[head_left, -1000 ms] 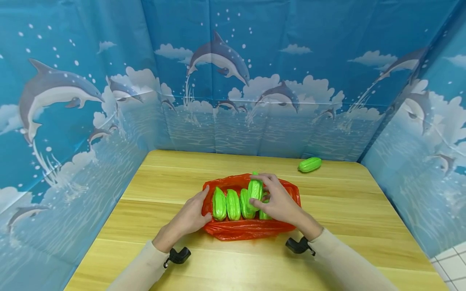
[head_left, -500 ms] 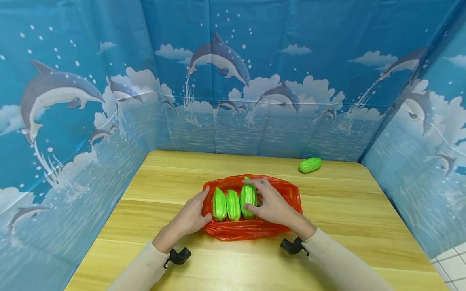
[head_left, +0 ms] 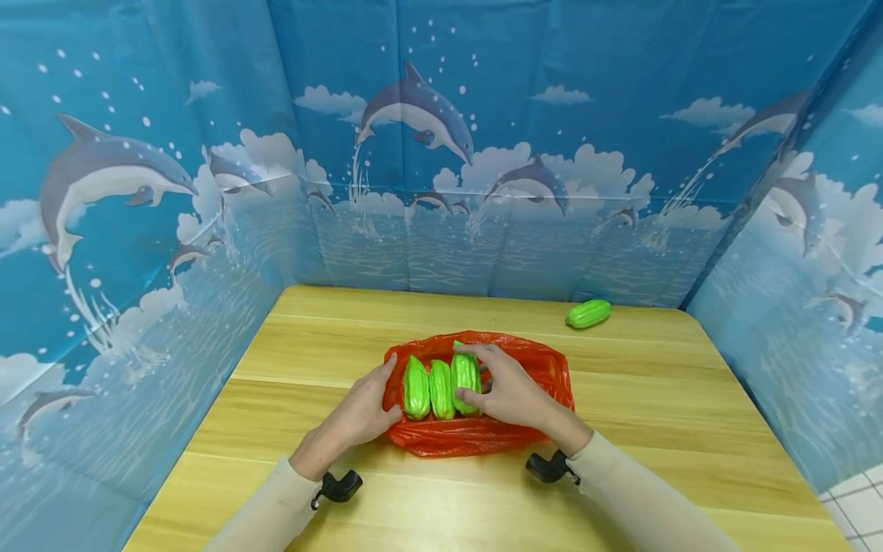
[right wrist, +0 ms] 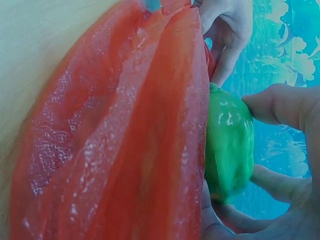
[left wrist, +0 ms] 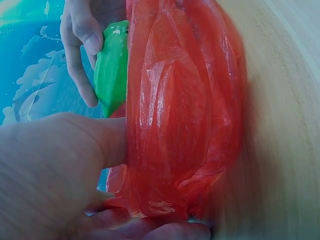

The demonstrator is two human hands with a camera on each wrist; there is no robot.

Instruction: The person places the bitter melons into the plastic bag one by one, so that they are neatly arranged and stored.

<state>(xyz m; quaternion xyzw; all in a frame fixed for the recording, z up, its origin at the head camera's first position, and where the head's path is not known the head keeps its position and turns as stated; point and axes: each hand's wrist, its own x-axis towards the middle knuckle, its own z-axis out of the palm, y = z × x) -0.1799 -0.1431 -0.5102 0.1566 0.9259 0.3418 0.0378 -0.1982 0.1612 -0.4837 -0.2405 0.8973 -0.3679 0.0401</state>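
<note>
An opened red plastic bag point(head_left: 476, 437) lies in the middle of the table. Near its left end, two ribbed green gourds point(head_left: 416, 389) point(head_left: 441, 389) lie side by side. My right hand point(head_left: 513, 391) grips a third ribbed green gourd point(head_left: 466, 379), thumb on the near part and fingers at the far end, close beside those two. In the right wrist view this held gourd point(right wrist: 229, 145) shows above the bag's rim. My left hand point(head_left: 366, 402) holds the bag's left end, its thumb point(left wrist: 107, 137) against the near side and fingers underneath. Whatever lies under my right palm is hidden.
Another ribbed green gourd point(head_left: 589, 313) lies at the table's back right. The wooden table point(head_left: 441, 506) ends at a blue dolphin-print curtain point(head_left: 441, 245), which rises behind and on both sides. Black wrist cameras point(head_left: 339, 486) point(head_left: 549, 466) sit under both forearms.
My right hand has moved left and lower with its gourd, bringing it against the row in the bag. The left hand stays on the bag's end.
</note>
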